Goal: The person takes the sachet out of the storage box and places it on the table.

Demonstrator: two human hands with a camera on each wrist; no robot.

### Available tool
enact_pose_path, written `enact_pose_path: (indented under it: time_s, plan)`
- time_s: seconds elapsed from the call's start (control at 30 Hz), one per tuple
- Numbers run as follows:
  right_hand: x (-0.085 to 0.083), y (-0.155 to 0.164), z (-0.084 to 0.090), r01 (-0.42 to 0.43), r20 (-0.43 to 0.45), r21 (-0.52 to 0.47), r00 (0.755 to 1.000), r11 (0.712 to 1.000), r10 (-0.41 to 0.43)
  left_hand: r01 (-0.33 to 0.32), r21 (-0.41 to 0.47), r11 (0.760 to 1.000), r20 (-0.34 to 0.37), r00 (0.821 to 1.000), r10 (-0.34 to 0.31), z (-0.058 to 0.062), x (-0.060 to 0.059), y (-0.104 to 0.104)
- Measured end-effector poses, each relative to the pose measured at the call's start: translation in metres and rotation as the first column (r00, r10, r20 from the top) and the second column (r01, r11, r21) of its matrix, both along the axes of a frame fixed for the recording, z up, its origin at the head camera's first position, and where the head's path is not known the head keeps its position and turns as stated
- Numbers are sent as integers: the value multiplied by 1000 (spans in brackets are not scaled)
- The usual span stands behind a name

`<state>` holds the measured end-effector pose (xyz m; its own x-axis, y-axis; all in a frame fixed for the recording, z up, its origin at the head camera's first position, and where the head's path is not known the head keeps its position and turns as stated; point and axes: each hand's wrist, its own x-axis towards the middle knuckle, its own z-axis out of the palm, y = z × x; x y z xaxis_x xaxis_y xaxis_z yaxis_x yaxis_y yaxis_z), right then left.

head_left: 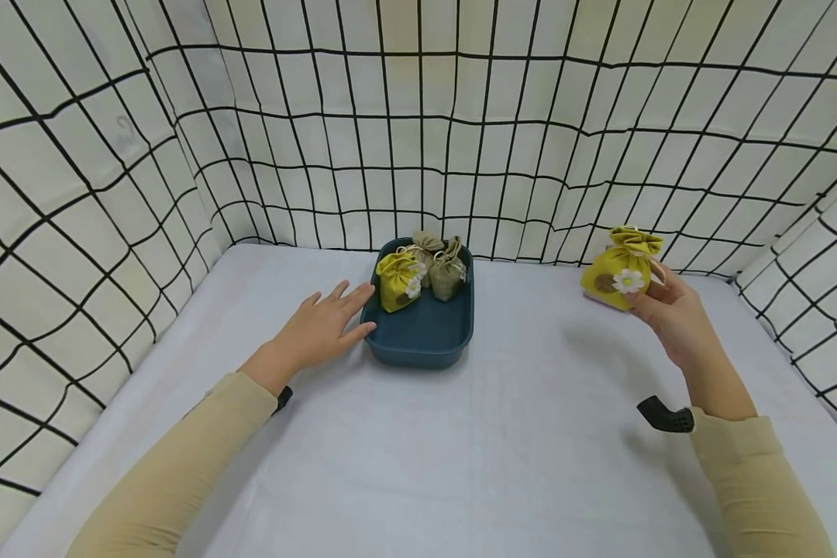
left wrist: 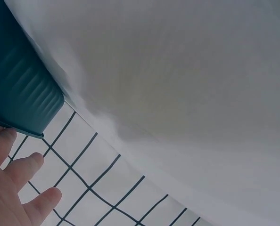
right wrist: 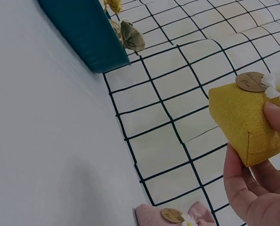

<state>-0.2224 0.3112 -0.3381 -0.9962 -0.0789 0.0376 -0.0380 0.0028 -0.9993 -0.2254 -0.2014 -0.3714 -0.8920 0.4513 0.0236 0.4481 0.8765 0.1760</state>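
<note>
My right hand (head_left: 659,302) holds a yellow cloth pouch (head_left: 619,271) with a white flower and a brown tag, lifted above the right side of the table. In the right wrist view the fingers (right wrist: 253,181) grip the same yellow pouch (right wrist: 241,117) from below. A dark blue tray (head_left: 425,333) sits at the table's middle back, holding another yellow pouch (head_left: 397,280) and two olive pouches (head_left: 448,271). My left hand (head_left: 324,325) lies flat on the table with straight fingers touching the tray's left wall (left wrist: 17,89).
A white cloth covers the table (head_left: 460,449). Black-grid fabric walls (head_left: 460,139) close in the back and both sides. A pink pouch (right wrist: 170,215) with a flower lies at the base of the wall, seen in the right wrist view.
</note>
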Motion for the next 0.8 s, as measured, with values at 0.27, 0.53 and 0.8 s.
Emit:
enact_pose_path:
  time_s: [0.27, 0.53, 0.8]
  plan:
    - [-2, 12, -1, 1, -23, -110, 1000, 994, -4, 4, 2, 1000, 0, 1000, -4, -1, 0, 0]
    - [-3, 22, -3, 38, -4, -195, 999, 980, -40, 6, -1, 1000, -6, 1000, -6, 1, 1, 0]
    - [-5, 31, -4, 96, 45, -260, 995, 961, -87, 4, -4, 1000, -3, 1000, -4, 2, 1, 0]
